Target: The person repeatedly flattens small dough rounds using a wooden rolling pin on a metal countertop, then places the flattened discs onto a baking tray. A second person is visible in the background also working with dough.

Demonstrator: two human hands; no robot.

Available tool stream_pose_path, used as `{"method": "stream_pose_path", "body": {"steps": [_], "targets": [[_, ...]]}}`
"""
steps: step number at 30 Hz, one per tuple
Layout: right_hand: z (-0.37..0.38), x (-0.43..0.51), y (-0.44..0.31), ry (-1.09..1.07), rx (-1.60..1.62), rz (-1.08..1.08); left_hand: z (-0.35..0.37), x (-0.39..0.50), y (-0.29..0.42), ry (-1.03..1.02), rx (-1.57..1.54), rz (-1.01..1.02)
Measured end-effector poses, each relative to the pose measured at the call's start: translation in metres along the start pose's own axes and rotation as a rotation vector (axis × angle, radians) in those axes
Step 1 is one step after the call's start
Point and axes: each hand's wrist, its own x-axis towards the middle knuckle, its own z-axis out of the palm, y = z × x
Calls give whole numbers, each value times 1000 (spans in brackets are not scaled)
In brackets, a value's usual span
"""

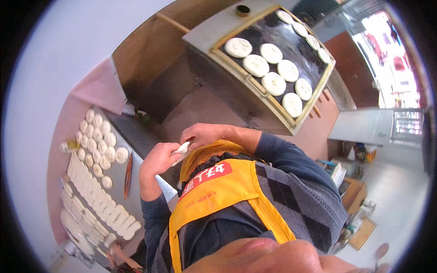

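Note:
A flattened piece of white dough (182,151) is stretched between my two hands in front of my waist. My left hand (158,158) pinches its near left end, thumb on top. At the other end, my right hand (205,134) grips it, its fingers partly hidden behind the hand's back. Beyond my hands, to the right, a large framed griddle (251,80) holds several flat dough rounds (256,65). On the left, a metal worktable (119,133) carries several coiled dough pieces (97,134) and a tapered wooden rolling pin (128,175).
Rows of dough strips (102,201) cover the worktable's near part, with a bottle (69,146) at its far edge. Another person's hand (117,254) is at the table's lower end. A round dark tin (242,10) sits on the griddle's surround. Wooden handles (316,111) jut out beside it.

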Motion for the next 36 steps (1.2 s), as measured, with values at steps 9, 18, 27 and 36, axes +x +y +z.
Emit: {"method": "stream_pose_path", "body": {"steps": [9, 18, 27, 36], "targets": [[-63, -162, 28, 465, 75, 126, -7, 164, 133, -360, 303, 219], [-189, -223, 40, 947, 116, 414, -52, 368, 207, -427, 464, 430], [-386, -213, 130, 1341, -586, 433, -104, 567, 227, -36, 543, 649], [-354, -179, 180, 1032, -851, 660, -67, 584, 84, 147, 485, 927]]}}
